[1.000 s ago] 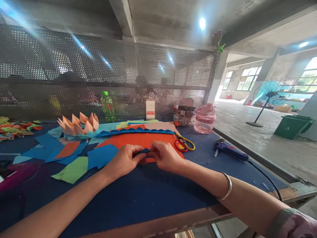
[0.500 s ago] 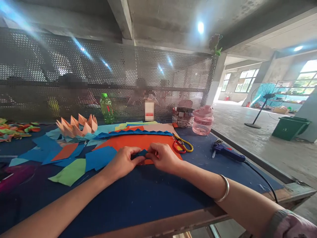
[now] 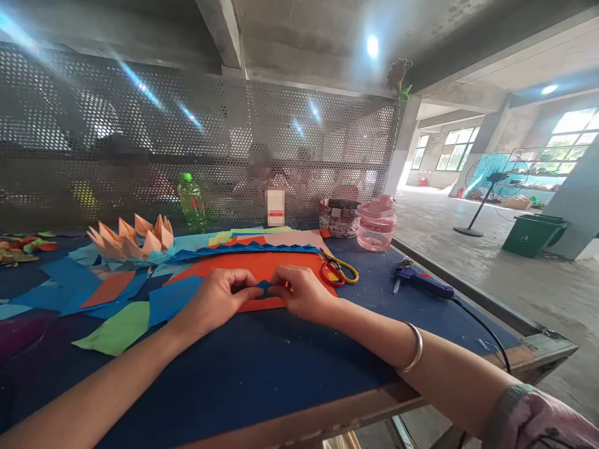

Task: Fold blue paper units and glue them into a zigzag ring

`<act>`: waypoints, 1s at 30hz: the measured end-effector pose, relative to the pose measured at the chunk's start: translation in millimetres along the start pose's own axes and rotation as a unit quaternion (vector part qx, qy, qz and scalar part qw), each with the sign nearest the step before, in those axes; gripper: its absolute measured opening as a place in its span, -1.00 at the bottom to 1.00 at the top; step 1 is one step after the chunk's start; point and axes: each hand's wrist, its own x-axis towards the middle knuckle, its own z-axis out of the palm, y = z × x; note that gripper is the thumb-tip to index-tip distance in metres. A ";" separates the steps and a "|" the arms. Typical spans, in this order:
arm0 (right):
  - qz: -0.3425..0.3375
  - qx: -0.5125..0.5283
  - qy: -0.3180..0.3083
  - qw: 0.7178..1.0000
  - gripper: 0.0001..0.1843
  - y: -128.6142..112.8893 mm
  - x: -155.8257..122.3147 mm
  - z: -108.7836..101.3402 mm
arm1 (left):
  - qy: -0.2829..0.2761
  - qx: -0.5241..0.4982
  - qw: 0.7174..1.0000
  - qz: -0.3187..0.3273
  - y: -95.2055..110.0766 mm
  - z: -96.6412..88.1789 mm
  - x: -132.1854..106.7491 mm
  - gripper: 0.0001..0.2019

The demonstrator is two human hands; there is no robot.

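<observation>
Between my two hands is a small folded piece of blue paper (image 3: 264, 285), pinched from both sides. My left hand (image 3: 225, 293) is closed on its left end, thumb and fingers together. On the other end, my right hand (image 3: 299, 290) grips it in the same way; much of the paper is hidden by my fingers. Beneath the hands lies a sheet of orange paper (image 3: 234, 265). Along its far edge runs a blue folded-paper strip (image 3: 243, 249) with a row of points. A pair of scissors (image 3: 340, 269) with red and yellow handles rests at the orange sheet's right.
A peach folded-paper ring (image 3: 133, 240) and loose blue sheets (image 3: 175, 298) lie on the left. A green bottle (image 3: 191, 202), a round basket (image 3: 339, 219) and a pink jug (image 3: 377, 224) stand behind. A glue gun (image 3: 421, 280) with a cord lies right, near the table edge.
The view has shifted slightly, so everything sits a little further left. Both hands keep hold of the blue paper, and its peak now shows between closer fingertips.
</observation>
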 end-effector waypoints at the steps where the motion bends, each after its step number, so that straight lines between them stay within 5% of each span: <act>1: -0.005 0.001 -0.002 1.000 -0.93 0.5 -0.1 0.8 | 0.001 0.002 1.000 0.000 0.5 -0.3 -0.4 -0.72; 8: 0.021 -0.038 -0.022 0.999 -0.94 0.9 3.6 -3.2 | 0.001 -0.032 0.999 -0.016 1.1 3.4 1.8 -0.67; 13: 0.083 -0.107 -0.077 0.988 -0.83 5.9 8.4 -12.4 | 0.086 -0.018 0.996 0.021 1.8 -3.9 6.5 -0.58; 16: 0.101 -0.115 -0.075 0.985 -0.82 10.0 10.7 -18.2 | 0.087 0.034 0.995 0.034 8.5 -12.6 19.3 -0.63; 22: 0.116 -0.135 -0.052 0.983 -0.75 16.7 15.0 -29.7 | -0.037 0.165 0.985 0.032 22.4 -13.1 93.6 -0.67; 30: 0.104 -0.205 -0.003 0.973 -0.78 28.9 18.1 -42.2 | -0.146 0.205 0.966 0.053 17.9 27.0 190.4 -0.64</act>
